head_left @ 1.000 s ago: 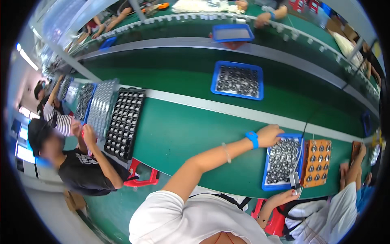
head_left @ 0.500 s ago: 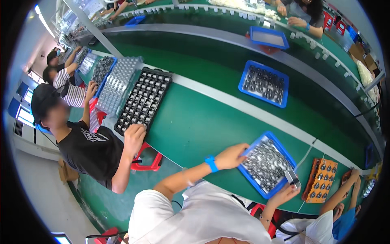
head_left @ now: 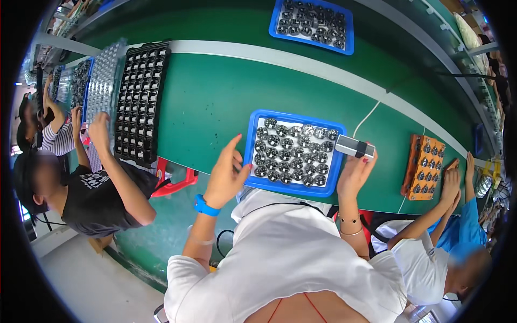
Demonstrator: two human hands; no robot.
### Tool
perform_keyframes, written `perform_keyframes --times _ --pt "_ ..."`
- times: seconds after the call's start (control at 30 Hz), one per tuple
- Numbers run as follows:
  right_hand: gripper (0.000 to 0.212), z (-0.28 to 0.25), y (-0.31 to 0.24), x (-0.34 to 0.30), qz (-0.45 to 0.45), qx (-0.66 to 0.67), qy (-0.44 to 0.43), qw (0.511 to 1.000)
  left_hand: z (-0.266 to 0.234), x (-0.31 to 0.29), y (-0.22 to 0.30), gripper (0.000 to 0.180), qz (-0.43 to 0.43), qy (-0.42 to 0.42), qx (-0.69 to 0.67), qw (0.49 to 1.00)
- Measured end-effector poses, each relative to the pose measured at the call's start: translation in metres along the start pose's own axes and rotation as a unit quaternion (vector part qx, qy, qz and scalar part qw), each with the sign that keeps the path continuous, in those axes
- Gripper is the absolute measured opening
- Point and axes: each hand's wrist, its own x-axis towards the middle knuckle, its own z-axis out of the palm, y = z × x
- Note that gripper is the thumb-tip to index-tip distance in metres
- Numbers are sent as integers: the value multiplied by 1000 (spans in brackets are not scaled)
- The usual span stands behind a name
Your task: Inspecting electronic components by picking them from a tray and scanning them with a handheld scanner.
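A blue tray (head_left: 252, 145) in front of me holds several round, dark, shiny metal parts (head_left: 285, 153) standing in rows on a white liner. Just off its left edge is my left hand (head_left: 225, 175), thumb and fingers apart with nothing in them. My right hand (head_left: 354, 175), beside the tray's right edge, grips a small silver rectangular device (head_left: 347, 144) with a black band. This device overlaps the tray's upper right rim. A thin white cable (head_left: 366, 119) runs up behind it.
Left along the green bench (head_left: 204, 97) stands a black compartment tray (head_left: 141, 102) of parts, with a co-worker (head_left: 102, 199) beside it. Orange fixtures (head_left: 424, 167) with round parts lie to the right, near another person's hands (head_left: 451, 188). Another blue tray (head_left: 349, 32) sits beyond the pale rail.
My left hand has let go of the tray's rim and opened. The tray, slanted and blurred before, now sits straighter with distinct parts. My view has shifted; the right hand keeps the device.
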Motion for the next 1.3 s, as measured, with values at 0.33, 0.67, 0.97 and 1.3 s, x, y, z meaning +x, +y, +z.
perform_keyframes --times 0.33,0.67,0.97,1.3 --pt "49 -6 -19 17 11 33 11 999 3 83 26 26 259 31 181 948" --pt "53 -22 -24 28 4 -31 31 999 -3 83 18 28 231 29 140 962" --pt "50 -27 -28 16 0 -43 30 999 52 169 57 18 303 -316 242 866" --pt "50 -40 -32 3 -9 -65 46 997 24 181 63 35 242 -284 259 891"
